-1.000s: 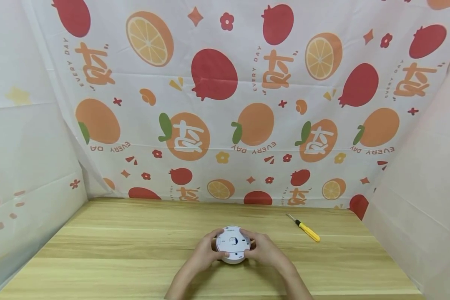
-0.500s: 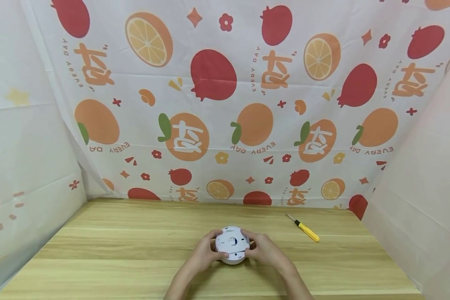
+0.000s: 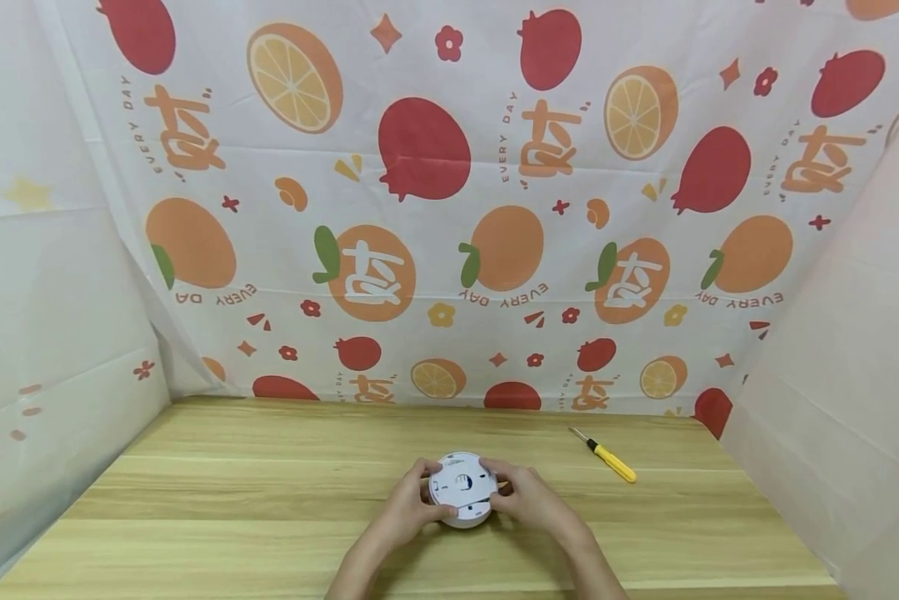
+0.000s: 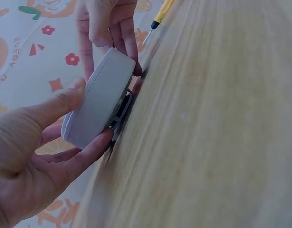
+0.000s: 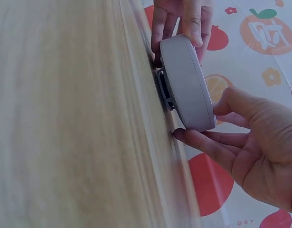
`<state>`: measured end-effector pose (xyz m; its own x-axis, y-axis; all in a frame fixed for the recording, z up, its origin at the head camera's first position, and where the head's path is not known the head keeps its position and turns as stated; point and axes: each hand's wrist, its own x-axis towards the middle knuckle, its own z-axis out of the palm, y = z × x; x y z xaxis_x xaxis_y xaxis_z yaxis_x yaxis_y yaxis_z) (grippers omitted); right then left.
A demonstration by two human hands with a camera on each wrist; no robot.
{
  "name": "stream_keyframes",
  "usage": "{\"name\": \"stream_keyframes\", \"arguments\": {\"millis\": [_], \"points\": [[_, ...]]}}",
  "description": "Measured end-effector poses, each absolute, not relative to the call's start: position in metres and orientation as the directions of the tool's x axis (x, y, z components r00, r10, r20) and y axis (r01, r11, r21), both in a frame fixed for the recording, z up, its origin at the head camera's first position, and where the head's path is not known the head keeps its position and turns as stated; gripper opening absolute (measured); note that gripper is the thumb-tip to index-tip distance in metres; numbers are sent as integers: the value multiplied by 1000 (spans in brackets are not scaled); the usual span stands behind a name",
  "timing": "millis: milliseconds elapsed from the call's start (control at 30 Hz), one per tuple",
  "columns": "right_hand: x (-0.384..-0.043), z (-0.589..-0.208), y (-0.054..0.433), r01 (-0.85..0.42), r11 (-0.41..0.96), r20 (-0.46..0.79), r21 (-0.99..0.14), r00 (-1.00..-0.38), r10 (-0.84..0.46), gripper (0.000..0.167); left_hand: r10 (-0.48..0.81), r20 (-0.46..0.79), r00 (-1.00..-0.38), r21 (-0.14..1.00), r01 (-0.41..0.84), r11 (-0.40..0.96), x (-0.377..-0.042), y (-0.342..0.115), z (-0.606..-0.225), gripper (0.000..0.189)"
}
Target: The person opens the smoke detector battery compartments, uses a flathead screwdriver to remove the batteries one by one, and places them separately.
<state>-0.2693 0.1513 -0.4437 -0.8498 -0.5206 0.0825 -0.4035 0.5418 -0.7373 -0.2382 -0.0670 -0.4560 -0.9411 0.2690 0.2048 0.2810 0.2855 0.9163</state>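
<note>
A round white smoke detector (image 3: 456,490) is held between both hands, its flat back plate upward and a vented bump on its underside close over the table. My left hand (image 3: 407,508) grips the left side, thumb on the upper edge and fingers around the rim and beneath, as the left wrist view shows on the casing (image 4: 102,97). On the opposite side my right hand (image 3: 530,507) grips the rim, its thumb beside a dark slit at the plate's lower right. In the right wrist view, that hand's fingers (image 5: 207,145) reach under the casing.
A screwdriver (image 3: 614,463) with a yellow handle lies to the right, behind the right hand. The wood-grain table (image 3: 217,500) ends at a fruit-printed cloth (image 3: 449,250) at the back. Pale cloth also hangs on the left and right sides.
The back plate has turned slightly counterclockwise, and a dark slit has widened at its lower right. Both hands keep their grip with little movement.
</note>
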Motion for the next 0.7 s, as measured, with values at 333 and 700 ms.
{"name": "stream_keyframes", "arguments": {"millis": [333,700], "points": [[-269,-444,153,-376,543,75,-751,-865,-496,56,280,203,-938,926,277,258,-238,-68,-456,66],[-265,-441,153,-337,527,42,-781,-869,-494,52,301,210,-930,949,267,165,-240,-70,-460,77]]}}
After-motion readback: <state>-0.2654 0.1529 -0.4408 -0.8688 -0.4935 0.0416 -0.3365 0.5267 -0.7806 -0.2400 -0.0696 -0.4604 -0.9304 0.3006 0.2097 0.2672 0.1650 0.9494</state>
